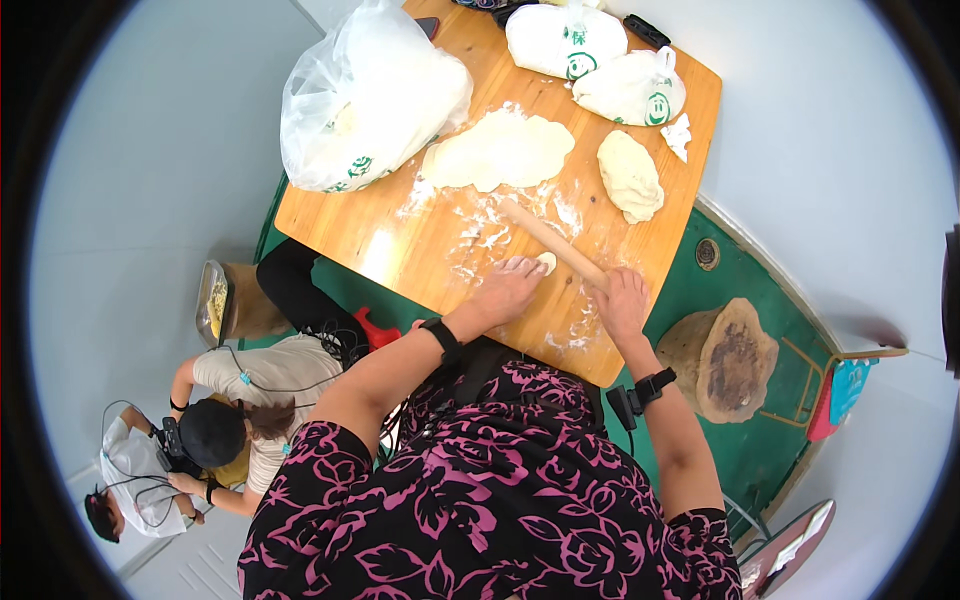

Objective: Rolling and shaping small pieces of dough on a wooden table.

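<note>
My right hand [623, 303] is closed around the near end of a wooden rolling pin [552, 240], which slants away to the left across the floured table. Close to the pin's left side is a small pale round of dough [547, 262]. My left hand [507, 288] has its fingertips at the round's edge and appears to hold it; the thumb side is hard to see. Farther up the table spreads a wide flat sheet of dough [505, 150]. A thick lump of dough [630, 175] sits at its right. Loose flour [482, 228] lies scattered between.
On the wooden table [350, 235], a big clear plastic bag [370, 100] stands far left, with white bags [630, 88] far right. A tree-stump stool [735, 360] is on the green floor at right. Two people [270, 400] sit low at left, near a tray [213, 300].
</note>
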Available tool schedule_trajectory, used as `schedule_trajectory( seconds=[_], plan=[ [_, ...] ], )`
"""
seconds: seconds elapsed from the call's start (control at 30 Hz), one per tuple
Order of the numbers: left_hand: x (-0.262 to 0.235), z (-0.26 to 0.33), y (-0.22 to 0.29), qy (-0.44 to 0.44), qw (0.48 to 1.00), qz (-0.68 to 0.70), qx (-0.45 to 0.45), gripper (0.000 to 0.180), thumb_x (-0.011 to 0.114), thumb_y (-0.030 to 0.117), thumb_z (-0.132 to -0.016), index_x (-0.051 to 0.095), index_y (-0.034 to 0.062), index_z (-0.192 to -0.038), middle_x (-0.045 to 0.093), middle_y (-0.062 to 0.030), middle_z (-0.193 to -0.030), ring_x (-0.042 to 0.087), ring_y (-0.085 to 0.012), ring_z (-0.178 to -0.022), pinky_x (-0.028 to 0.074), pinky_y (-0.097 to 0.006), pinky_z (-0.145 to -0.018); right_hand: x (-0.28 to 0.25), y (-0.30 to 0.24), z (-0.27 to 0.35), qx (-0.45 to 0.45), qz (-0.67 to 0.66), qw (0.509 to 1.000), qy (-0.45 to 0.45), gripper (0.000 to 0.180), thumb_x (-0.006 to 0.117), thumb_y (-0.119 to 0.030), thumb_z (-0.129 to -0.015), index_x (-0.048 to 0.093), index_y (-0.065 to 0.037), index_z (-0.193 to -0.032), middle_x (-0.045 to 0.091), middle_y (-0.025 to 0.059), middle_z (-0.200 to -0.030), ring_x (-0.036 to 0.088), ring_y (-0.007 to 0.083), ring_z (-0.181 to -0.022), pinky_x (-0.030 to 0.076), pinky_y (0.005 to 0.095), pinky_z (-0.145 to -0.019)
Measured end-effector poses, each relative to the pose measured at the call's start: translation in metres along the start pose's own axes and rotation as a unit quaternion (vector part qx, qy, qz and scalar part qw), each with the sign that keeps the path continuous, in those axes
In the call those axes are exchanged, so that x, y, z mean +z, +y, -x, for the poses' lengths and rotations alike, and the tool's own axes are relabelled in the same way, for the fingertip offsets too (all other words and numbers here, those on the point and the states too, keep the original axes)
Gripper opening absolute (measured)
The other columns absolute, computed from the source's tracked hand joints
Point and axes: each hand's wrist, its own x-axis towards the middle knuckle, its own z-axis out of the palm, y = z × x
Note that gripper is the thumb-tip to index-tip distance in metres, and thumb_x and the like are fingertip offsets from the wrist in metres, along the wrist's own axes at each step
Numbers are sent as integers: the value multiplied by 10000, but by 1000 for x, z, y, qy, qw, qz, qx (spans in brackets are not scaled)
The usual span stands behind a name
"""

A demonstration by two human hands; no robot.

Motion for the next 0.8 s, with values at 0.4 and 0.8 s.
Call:
schedule_trajectory(
  seconds=[0.4, 0.8],
  plan=[
    [-12, -3, -36, 88, 972, -159, 150, 264, 503, 137, -724, 577, 98, -976, 533, -38, -980, 494, -197, -943, 378, -323, -801, -12, -5, 6, 97, -156, 983, 0, 310, 648, -141, -680, 500, -39, -932, 510, 139, -896, 506, 320, -845, 394, 405, -706],
    [12, 33, -15, 112, 986, -125, 5, 422, 536, 143, -739, 492, -7, -1130, 499, -119, -1143, 463, -276, -1066, 370, -377, -885, -2, -46, 4, -11, -104, 994, -29, 391, 632, -234, -714, 517, -63, -1047, 493, 132, -1029, 464, 294, -975, 345, 400, -831]
  ],
)
